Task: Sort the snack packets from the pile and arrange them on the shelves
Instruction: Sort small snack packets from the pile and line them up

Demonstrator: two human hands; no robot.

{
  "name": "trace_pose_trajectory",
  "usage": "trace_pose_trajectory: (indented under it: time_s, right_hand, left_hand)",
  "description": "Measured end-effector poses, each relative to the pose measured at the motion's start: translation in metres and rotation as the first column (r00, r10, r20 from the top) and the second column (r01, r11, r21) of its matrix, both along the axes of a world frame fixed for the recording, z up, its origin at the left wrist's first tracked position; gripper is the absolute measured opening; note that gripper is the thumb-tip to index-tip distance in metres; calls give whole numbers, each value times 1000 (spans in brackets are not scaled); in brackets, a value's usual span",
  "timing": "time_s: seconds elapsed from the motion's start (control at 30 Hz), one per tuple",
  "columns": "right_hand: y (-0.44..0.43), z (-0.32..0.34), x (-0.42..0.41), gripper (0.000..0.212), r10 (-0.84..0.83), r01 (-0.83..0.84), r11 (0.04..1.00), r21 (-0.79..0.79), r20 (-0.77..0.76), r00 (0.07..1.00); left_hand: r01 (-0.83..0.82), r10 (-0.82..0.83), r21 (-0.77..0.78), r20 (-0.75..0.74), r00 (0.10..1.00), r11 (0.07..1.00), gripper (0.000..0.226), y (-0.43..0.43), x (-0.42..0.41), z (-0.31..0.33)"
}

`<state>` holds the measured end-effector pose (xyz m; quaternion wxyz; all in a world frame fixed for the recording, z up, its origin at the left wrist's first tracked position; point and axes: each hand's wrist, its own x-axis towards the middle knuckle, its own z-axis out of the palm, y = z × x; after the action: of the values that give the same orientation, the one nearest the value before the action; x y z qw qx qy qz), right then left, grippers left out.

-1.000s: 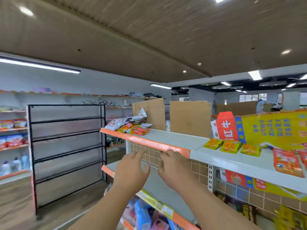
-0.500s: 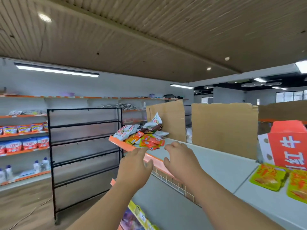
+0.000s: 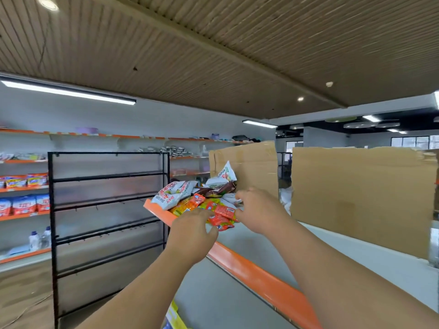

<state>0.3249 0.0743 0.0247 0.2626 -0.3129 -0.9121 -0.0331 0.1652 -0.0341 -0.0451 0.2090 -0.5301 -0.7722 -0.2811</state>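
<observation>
Overhead, a ribbed brown ceiling [image 3: 213,55] is filling the upper half of the view; below it a long grey shelf [image 3: 356,252] with an orange front edge is running from the lower right toward the middle; two cardboard sheets are standing upright along its back, the large sheet [image 3: 356,198] on the right, the small sheet [image 3: 256,167] behind the pile; a black rack [image 3: 50,210] with bare bars is standing on the floor at left, beside the shelf's far end; wall shelves [image 3: 14,189] behind the rack are carrying rows of red and blue bags.

The pile [image 3: 187,198] of snack packets is sitting at the far end of the shelf, right up to the orange edge; white, brown, yellow and red packets are lying across one another; one white packet [image 3: 225,173] is standing upright in front of the small sheet.

Two bare forearms are reaching in from below; the left hand [image 3: 192,233] is stretching its fingers forward, close together, tips touching the nearest packets, gripping nothing that shows; the right hand [image 3: 259,210] is bending its fingers down into the pile's right side, tips hidden among packets, so I cannot tell whether it is gripping one; red packets [image 3: 223,214] are lying between the hands.
</observation>
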Motion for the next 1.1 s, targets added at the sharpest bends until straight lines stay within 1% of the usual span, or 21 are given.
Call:
trace_pose_trajectory:
  time_s: [0.07, 0.17, 0.23, 0.3, 0.4, 0.43, 0.53, 0.57, 0.67, 0.77, 0.87, 0.9, 0.97, 1.03, 1.1]
  right_hand:
    - [12, 2, -15, 37, -7, 8, 1000, -26, 59, 998]
    - [31, 5, -37, 32, -23, 37, 996, -87, 156, 987]
    - [46, 4, -57, 25, -77, 106, 987, -121, 225, 971]
    - [66, 3, -79, 35, -143, 191, 974, -121, 328, 934]
    - [90, 6, -113, 41, -195, 269, 956, -116, 433, 880]
    - [96, 6, -124, 44, -194, 277, 953, -125, 452, 871]
    - [104, 4, -149, 65, -152, 285, 938, -197, 505, 850]
    - [108, 1, -156, 64, -135, 283, 934, -217, 518, 844]
    - [119, -7, -167, 43, -147, 287, 931, -226, 487, 861]
    - [127, -12, -162, 49, -159, 292, 917, -272, 423, 892]
    - [132, -9, -150, 45, -205, 345, 890, -298, 415, 886]
    - [135, -6, -145, 39, -234, 365, 883, -297, 397, 888]
    - [141, 2, -134, 20, -289, 382, 880, -284, 319, 903]
    - [144, 8, -121, 22, -339, 398, 876, -271, 238, 910]
    - [143, 15, -107, 20, -392, 422, 863, -279, 158, 906]
  left_hand:
    - [36, -38, -25, -71, 997, 999, 44, 17, -19, 5]
    - [111, -118, -45, -189, 975, 993, 40, 44, -52, 13]
    - [172, -193, -100, -275, 942, 980, 43, 64, -75, 15]
    - [234, -285, -182, -351, 892, 955, 40, 83, -96, 16]
    - [329, -426, -284, -423, 800, 901, 38, 106, -125, 18]
    - [357, -465, -309, -440, 768, 881, 39, 112, -133, 19]
    - [426, -570, -382, -475, 670, 820, 39, 126, -151, 22]
    - [451, -601, -400, -479, 640, 798, 38, 130, -154, 23]
    - [488, -650, -429, -510, 563, 760, 31, 139, -160, 24]
    - [518, -653, -407, -564, 505, 752, 25, 146, -161, 26]
    - [604, -683, -357, -552, 479, 712, 25, 152, -160, 25]
    - [634, -696, -338, -534, 479, 695, 26, 154, -159, 25]
    - [684, -726, -299, -473, 500, 666, 28, 159, -155, 30]
    - [739, -758, -217, -352, 550, 637, 26, 164, -150, 39]
    - [757, -760, -108, -199, 618, 644, 20, 170, -142, 49]
